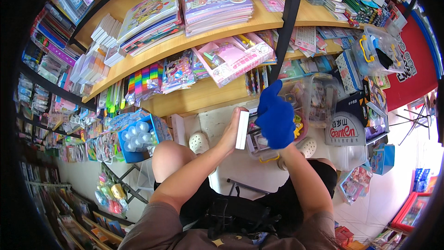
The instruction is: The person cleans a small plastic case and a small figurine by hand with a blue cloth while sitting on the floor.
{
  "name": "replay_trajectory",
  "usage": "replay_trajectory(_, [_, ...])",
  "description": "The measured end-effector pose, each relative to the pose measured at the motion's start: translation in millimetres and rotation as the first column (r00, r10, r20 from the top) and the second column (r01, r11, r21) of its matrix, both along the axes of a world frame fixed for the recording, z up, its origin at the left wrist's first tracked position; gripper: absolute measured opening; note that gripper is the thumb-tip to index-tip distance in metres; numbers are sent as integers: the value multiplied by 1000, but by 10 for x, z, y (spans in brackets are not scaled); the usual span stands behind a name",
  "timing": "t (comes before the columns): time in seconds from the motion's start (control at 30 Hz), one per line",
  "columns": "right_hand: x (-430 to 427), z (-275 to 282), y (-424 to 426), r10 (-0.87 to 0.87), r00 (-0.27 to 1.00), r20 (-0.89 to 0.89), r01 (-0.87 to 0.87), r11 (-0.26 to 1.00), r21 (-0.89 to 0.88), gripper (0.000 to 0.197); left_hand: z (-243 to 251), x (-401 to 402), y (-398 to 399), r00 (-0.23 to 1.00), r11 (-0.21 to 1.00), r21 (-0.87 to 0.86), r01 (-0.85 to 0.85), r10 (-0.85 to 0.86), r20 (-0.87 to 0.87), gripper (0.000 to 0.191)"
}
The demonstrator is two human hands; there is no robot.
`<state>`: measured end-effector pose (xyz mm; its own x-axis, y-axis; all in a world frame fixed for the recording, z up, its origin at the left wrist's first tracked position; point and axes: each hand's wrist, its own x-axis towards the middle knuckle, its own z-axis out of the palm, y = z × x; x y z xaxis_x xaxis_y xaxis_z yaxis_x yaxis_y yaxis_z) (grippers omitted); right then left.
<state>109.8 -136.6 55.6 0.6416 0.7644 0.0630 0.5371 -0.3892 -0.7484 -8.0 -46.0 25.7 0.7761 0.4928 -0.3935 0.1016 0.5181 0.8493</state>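
Note:
My left hand is bare and grips a pair of thin white boxes, held upright on edge in front of my lap. My right hand is covered by a solid blue fabric mitt or glove, with one part pointing up like a thumb. It is raised a little to the right of the boxes, apart from them. The fabric hides the fingers, so whether they hold anything does not show. Below the mitt, a clear plastic bin with yellow handles stands on the floor between my feet, packed with small goods.
A wooden shelf ahead carries stacked picture books, small white boxes and a pink toy box. A black post rises at right. Left stands a blue display box; right, a cardboard carton and clear bins.

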Motion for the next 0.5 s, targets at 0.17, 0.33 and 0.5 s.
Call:
replay_trajectory(0.17, [-399,114,63,54,935,352,-62,998,9,48,-101,-23,99,993,994,58,-91,95,-75,55])
replay_trajectory(0.33, [-452,214,-70,360,880,310,-381,925,8,29,-79,-1,202,986,991,-39,-131,126,-107,73])
replay_trajectory(0.5, [-457,113,-52,346,859,378,-336,937,-96,17,118,57,171,942,958,-74,-279,257,-217,70])
